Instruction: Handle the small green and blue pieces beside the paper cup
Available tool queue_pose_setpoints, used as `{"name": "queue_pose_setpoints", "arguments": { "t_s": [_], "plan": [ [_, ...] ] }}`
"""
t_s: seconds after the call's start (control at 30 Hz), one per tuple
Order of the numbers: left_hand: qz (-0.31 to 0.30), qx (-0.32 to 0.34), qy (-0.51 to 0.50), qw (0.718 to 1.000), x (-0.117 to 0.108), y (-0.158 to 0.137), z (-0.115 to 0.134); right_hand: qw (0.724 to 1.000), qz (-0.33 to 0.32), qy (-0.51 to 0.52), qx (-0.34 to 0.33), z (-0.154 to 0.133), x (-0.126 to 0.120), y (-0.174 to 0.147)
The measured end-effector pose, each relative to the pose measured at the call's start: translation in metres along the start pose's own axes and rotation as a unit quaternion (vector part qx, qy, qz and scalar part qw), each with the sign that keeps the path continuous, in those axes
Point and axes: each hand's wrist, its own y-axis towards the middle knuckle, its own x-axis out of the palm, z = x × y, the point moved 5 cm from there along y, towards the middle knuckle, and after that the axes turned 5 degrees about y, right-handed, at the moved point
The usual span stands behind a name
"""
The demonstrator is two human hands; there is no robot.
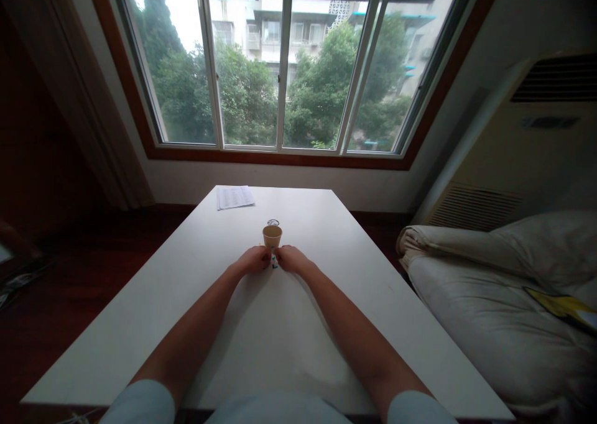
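Note:
A brown paper cup (272,236) stands upright on the white table (289,324), its open mouth towards me. Just in front of it, my left hand (255,260) and my right hand (290,259) come close together from either side. Both have their fingers closed in a pinch; whatever is in them is too small to make out. Several tiny coloured pieces (275,263), some bluish-green, lie in the gap between the hands. Right behind the cup is a small round object (273,222) with a dark rim, partly hidden by the cup.
A stack of printed papers (236,197) lies at the table's far left corner. To the right is a sofa (485,312) with a pale cover, and behind it a tall air conditioner (513,156). Beyond the table's far edge is a wide window (280,69).

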Motion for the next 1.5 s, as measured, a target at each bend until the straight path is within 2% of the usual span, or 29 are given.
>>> {"name": "queue_pose_setpoints", "arguments": {
  "t_s": [0.17,0.47,0.87,1.1,1.5],
  "plan": [
    [0.006,0.007,0.002,1.000,-0.0006,-0.0004,0.0000,1.000,0.008,-0.020,0.003,-0.0009,-0.0007,0.0001],
    [-0.006,-0.004,0.018,1.000,0.0012,0.0004,0.0011,0.998,0.015,-0.002,0.054,0.0019,0.0009,-0.0012],
    [0.007,0.003,0.007,1.000,-0.0004,-0.0001,0.0009,1.000,0.012,-0.011,0.017,0.0019,0.0014,-0.0006],
    [0.002,-0.002,0.011,1.000,0.0028,0.0009,-0.0010,0.999,0.019,-0.006,0.047,-0.0007,0.0000,-0.0010],
    [0.012,0.013,0.018,1.000,0.0008,0.0005,0.0021,0.998,0.040,-0.021,0.054,0.0004,0.0055,0.0017]
  ]
}}
